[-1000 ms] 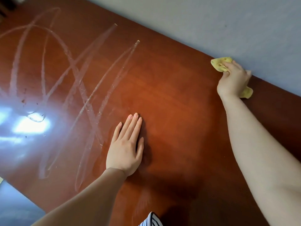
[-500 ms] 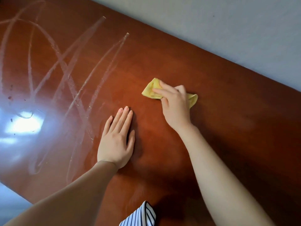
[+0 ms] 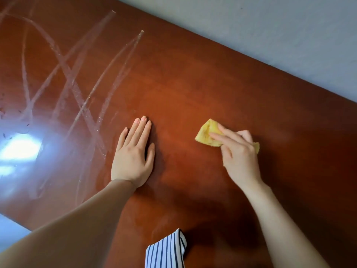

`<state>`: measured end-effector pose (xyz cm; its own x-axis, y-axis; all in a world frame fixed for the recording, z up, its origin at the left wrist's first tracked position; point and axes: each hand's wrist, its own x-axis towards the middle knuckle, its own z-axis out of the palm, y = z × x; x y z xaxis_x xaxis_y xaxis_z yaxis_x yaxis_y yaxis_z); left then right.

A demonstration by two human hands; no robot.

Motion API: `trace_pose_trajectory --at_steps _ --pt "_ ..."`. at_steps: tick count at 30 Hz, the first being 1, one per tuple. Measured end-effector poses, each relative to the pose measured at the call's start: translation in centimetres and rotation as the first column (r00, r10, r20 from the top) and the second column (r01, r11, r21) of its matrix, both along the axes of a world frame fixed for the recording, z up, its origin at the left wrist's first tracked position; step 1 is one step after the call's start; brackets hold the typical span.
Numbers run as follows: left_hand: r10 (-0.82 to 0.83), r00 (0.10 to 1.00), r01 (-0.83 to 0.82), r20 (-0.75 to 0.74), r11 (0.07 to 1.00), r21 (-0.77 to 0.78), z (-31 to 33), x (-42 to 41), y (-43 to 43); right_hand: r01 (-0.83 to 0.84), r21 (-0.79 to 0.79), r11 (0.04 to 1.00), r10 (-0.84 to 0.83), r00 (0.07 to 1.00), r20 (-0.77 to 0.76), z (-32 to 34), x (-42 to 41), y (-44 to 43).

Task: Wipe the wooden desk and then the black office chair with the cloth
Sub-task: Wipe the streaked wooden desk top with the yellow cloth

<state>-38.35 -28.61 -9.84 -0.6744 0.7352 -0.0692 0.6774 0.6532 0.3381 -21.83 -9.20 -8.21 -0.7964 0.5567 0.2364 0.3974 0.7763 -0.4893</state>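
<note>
Your right hand (image 3: 238, 151) presses the yellow cloth (image 3: 207, 135) flat on the bench (image 3: 193, 78), fingers closed over it. The streaks (image 3: 73, 74) (not yet wiped, I judge) lie to the left — beyond your left hand (image 3: 133, 155), which rests open and empty between them.
</note>
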Motion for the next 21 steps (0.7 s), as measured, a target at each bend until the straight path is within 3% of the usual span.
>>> trace_pose_trajectory --at_steps 15,18,21 --pt "-0.005 1.0 0.005 0.014 1.0 -0.015 0.3 0.1 0.1 0.437 0.023 0.899 -0.436 0.889 0.141 -0.1 -10.0 12.1" --pt "0.0 1.0 0.0 0.015 1.0 -0.014 0.2 -0.1 0.1 0.447 0.012 0.895 -0.443 0.881 0.165 0.0 -12.1 11.7" --pt "-0.001 1.0 0.001 0.012 1.0 -0.009 0.2 -0.1 0.1 0.353 0.006 0.936 -0.348 0.919 0.184 0.2 -13.2 10.4"
